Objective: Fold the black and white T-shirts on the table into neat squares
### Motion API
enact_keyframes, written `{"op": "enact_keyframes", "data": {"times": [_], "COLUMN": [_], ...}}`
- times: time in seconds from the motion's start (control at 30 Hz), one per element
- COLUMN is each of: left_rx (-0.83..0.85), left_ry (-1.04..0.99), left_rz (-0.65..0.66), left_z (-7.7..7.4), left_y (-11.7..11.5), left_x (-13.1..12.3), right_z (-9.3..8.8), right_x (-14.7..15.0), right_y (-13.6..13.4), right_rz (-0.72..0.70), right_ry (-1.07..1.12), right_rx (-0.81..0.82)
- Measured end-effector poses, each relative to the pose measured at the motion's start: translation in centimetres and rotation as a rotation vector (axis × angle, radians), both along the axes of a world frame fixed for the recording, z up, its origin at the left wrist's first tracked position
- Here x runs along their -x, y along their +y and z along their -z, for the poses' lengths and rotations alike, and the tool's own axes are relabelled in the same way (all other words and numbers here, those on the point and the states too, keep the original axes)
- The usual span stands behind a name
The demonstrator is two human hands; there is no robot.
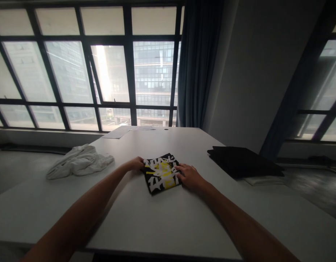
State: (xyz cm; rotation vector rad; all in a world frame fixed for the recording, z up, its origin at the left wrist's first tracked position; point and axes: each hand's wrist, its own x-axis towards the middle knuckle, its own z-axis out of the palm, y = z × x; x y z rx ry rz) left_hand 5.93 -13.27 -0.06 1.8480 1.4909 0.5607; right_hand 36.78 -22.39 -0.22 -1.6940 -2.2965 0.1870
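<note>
A folded black printed cloth (162, 173), which looks like a T-shirt, lies on the white table in front of me. It bears large white lettering and yellow splashes. At its upper left corner my left hand (135, 163) is closed on the edge, with the fingertips partly hidden. My right hand (190, 176) grips the right edge, its fingers bent over the printed top. The cloth sits slightly turned, its lower left corner pointing toward me.
A crumpled white cloth (80, 161) lies on the left. Flat black sheets or cloths (243, 162) are stacked at the right, with a pale folded piece (263, 181) beneath. Papers (117, 133) rest at the far end of the table (162, 225), near the windows and a blue curtain (196, 65).
</note>
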Motion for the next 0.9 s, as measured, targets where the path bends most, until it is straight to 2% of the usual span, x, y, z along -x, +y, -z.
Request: {"op": "enact_keyframes", "data": {"times": [0.1, 0.17, 0.37, 0.53, 0.63, 0.77, 0.9], "left_rx": [0.017, -0.033, -0.289, -0.423, -0.504, -0.581, -0.618], "left_ry": [-0.018, -0.016, 0.119, 0.285, 0.411, 0.459, 0.455], "left_rz": [0.07, 0.063, -0.118, -0.252, -0.194, -0.073, -0.074], "left_z": [-0.2, 0.0, 1.2, 1.2, 1.2, 0.9, -0.6], "left_y": [-1.4, -2.0, -3.1, -4.9, -5.6, -5.7, -5.6], "left_x": [1.3, 1.7, 0.4, -0.3, -0.5, -1.0, -0.4], "right_z": [0.0, 0.2, 1.1, 1.1, 0.8, 0.5, 0.4], "right_x": [-0.3, -0.3, -0.2, -0.2, -0.1, -0.1, -0.2], "right_y": [0.4, 0.5, 0.7, 0.6, 0.3, -0.1, -0.2], "right_rz": [0.034, 0.037, 0.002, -0.011, -0.017, -0.032, -0.037], "right_ry": [-0.017, -0.014, 0.0, 0.008, 0.002, 0.012, 0.024], "right_rx": [0.013, 0.012, -0.005, -0.002, -0.006, -0.012, -0.003]}}
